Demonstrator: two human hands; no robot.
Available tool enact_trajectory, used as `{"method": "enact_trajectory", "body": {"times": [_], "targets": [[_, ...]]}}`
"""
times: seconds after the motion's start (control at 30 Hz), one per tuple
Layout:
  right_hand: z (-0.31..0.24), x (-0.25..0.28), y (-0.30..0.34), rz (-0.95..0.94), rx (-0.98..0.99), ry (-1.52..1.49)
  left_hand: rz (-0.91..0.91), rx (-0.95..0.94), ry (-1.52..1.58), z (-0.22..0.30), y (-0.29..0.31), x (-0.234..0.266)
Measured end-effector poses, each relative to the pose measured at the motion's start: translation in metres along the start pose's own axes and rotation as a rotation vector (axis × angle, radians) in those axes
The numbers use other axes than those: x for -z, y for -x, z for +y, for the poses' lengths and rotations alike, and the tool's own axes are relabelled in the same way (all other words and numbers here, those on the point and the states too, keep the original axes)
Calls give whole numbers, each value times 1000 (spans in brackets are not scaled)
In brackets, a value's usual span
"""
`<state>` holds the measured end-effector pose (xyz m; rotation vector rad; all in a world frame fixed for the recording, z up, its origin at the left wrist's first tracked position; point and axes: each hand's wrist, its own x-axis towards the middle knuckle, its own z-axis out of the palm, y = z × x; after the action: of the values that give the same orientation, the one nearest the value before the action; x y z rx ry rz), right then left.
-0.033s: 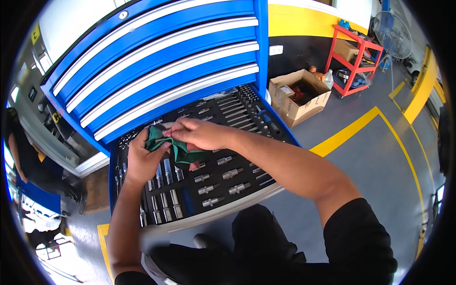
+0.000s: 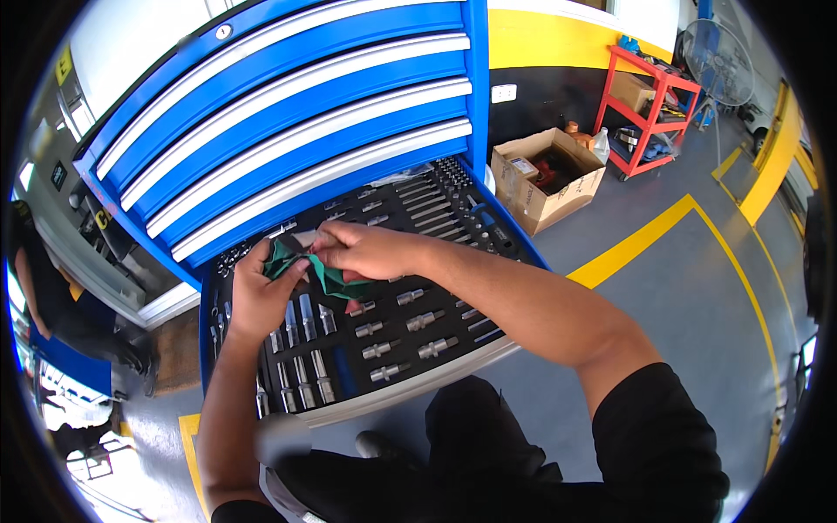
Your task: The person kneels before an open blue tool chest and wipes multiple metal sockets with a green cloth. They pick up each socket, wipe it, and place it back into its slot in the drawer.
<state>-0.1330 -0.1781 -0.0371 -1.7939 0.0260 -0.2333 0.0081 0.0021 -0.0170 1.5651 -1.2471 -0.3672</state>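
Both my hands work over the open drawer (image 2: 410,392) of a blue tool cabinet. Between them is a bunched green cloth (image 2: 330,279). My left hand (image 2: 260,292) grips the cloth's left side, thumb on top. From the right, my right hand (image 2: 362,251) pinches it with bent fingers. Whether a small tool is wrapped inside is hidden by fingers and folds. Below the hands, long sockets (image 2: 303,382) stand in black foam, and bit sockets (image 2: 436,347) lie in rows to their right. Slim metal tools (image 2: 433,213) fill the drawer's far right part.
Shut blue drawers (image 2: 296,105) with white handles rise behind the open one. On the floor at right are an open cardboard box (image 2: 558,187) and a red tool cart (image 2: 649,113), with a standing fan (image 2: 719,65) beyond. Another person (image 2: 65,296) stands at far left.
My right fingers have shifted slightly on the cloth, and its folds have changed shape. My left hand stays nearly where it was.
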Motion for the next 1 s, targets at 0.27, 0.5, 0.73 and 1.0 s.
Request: {"method": "enact_trajectory", "body": {"times": [0.27, 0.5, 0.73, 1.0], "targets": [[-4, 12, -5, -4, 136, 210, -36, -26, 100, -12, -16, 15], [-4, 6, -12, 114, 239, 312, -22, -157, -192, -7, -9, 10], [-23, 11, 8, -29, -94, -289, 85, -306, -444, 6, -2, -3], [-23, 11, 1, -8, 19, -362, 354, -536, -367, -1, -9, -3]]}}
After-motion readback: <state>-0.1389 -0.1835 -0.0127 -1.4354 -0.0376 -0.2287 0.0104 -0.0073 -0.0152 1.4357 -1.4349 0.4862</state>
